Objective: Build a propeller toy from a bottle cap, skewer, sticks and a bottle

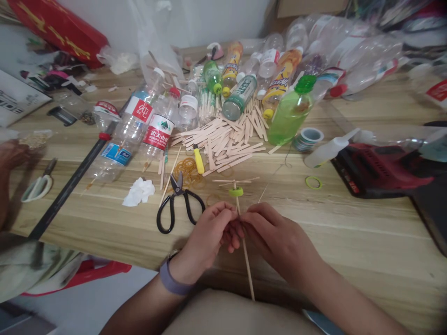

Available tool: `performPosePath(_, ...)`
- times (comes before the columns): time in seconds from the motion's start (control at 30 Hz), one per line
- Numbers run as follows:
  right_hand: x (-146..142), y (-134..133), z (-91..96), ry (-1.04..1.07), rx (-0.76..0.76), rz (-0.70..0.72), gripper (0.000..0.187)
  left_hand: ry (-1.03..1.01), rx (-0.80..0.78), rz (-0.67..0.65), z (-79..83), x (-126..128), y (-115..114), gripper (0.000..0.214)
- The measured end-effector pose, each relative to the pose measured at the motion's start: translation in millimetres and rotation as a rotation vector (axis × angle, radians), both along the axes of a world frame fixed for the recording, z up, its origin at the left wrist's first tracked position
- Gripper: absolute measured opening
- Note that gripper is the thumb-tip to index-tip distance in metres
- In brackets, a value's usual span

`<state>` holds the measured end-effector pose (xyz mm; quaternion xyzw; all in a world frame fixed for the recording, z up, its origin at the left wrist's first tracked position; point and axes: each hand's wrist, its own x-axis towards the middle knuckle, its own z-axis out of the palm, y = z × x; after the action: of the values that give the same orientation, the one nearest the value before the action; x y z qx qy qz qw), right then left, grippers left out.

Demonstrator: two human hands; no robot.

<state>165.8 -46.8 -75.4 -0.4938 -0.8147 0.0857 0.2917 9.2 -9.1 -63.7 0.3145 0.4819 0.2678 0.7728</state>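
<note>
Between my hands is a thin wooden stick (248, 267), its lower end pointing toward my lap. Near its top sits a green bottle cap (236, 191), with thin crosspieces (237, 181) above it. My left hand (218, 225) pinches the stick from the left, a purple band on its wrist. From the right, the fingertips of my right hand (274, 232) press together at the same spot; whether they hold something small there is hidden. Black-handled scissors (179, 200) lie just left of my left hand. Brown rubber bands (188, 172) lie beyond them.
A heap of popsicle sticks (223, 142) lies mid-table, a yellow-handled tool (199, 159) beside it. Plastic bottles (293, 114) crowd the back. A glue bottle (328, 151) and a red-black power tool (377, 170) lie right. Another person's hand (12, 156) rests far left near white-handled scissors (40, 184).
</note>
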Motion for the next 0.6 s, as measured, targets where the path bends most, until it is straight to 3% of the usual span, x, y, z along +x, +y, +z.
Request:
performPosePath(0.1, -0.8, 0.8, 0.6, 0.028, -0.016, 0.027, 0.023, 0.009, 0.0, 0.003, 0.0, -0.2, -0.4, 0.012)
performPosePath(0.27, -3.1, 1.1, 2.9, 0.244, -0.135, 0.014, 0.016, 0.025, 0.005, 0.004, -0.7, -0.5, 0.2, 0.012)
performPosePath(0.43, -4.6, 1.3, 7.1, 0.356, -0.369, -0.081, 0.013, 0.035, 0.029, 0.001, -0.8, 0.8, -1.5, 0.013)
performPosePath(0.6, -4.6, 1.5, 8.7, 0.361, -0.292, -0.028, 0.025, 0.047, 0.069, -0.014, -1.0, -0.1, -2.6, 0.013)
